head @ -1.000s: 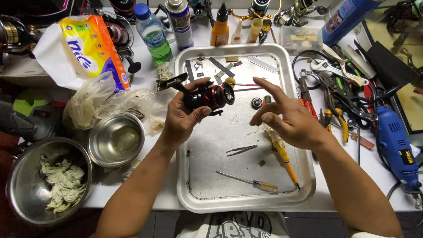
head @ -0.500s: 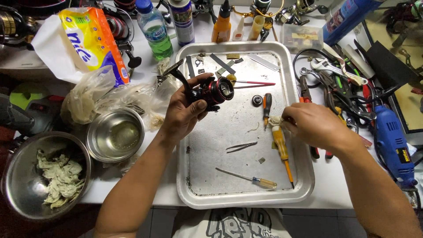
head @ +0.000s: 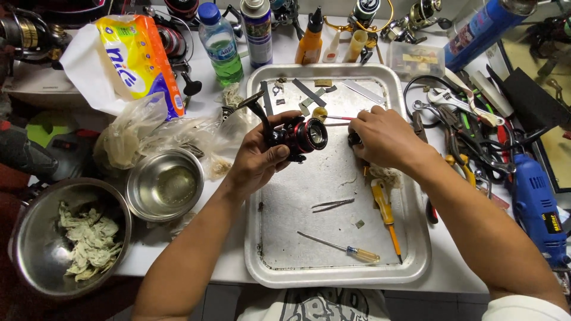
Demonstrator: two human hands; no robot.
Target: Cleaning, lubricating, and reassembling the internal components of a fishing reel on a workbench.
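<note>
We could not see what the right hand point(head: 385, 138) covered beside the black-and-red fishing reel point(head: 300, 137), whose underside sat hidden in the left hand point(head: 260, 157), while the blue power drill point(head: 537, 208) and the large steel bowl point(head: 35, 205) ran off the frame's edges.

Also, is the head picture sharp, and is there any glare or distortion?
Head view: mostly sharp; the left hand holding the reel is crisp; soft glare on the metal tray and small steel bowl; wide-angle bending shows at the edges; shadows are soft.
</note>
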